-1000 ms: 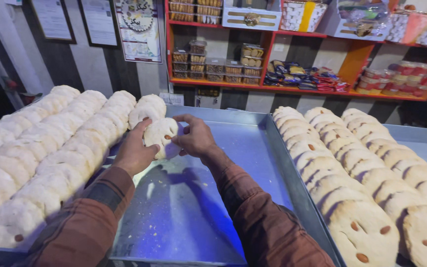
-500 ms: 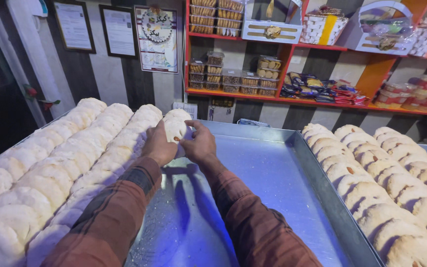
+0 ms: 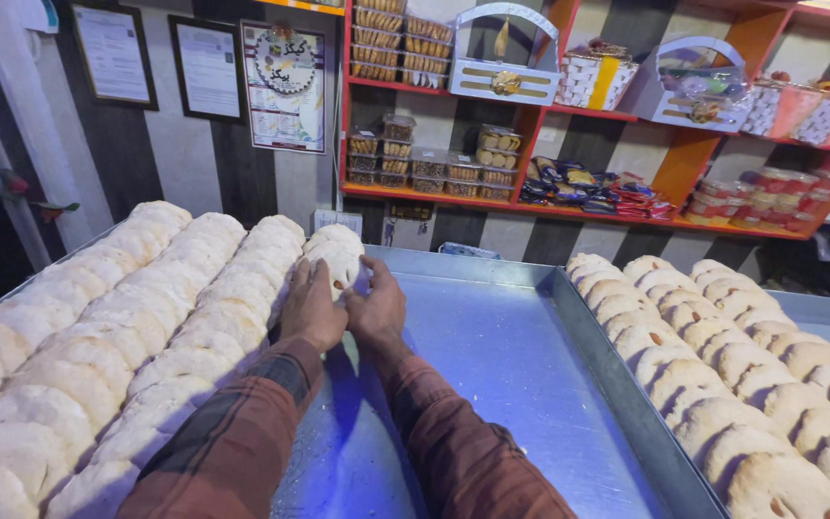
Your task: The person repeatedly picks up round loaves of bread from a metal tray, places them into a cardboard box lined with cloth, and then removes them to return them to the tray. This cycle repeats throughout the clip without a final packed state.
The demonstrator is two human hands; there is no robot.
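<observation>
Both hands met at the far end of the metal tray (image 3: 492, 365). The left hand (image 3: 311, 306) and the right hand (image 3: 377, 309) were closed together around one pale dough round (image 3: 338, 261), pressing it against the end of a row.

Judging by the layout, the tray was a little under half filled. Several overlapping rows of rounds (image 3: 117, 327) covered its left side from near to far, and the held piece sat at the far end of what looked like a new row just right of them. The whole right stretch of that tray showed bare blue-grey metal, so most of the laying seemed left to do.

The dough round looked flat, floury and off-white, with a soft, slightly cracked surface; fingers hid its near edge.

A second tray (image 3: 818, 322) on the right held more rounds (image 3: 722, 384), browner, some studded with nuts. Far behind stood red shelves (image 3: 530, 197) with boxed biscuits and baskets.
</observation>
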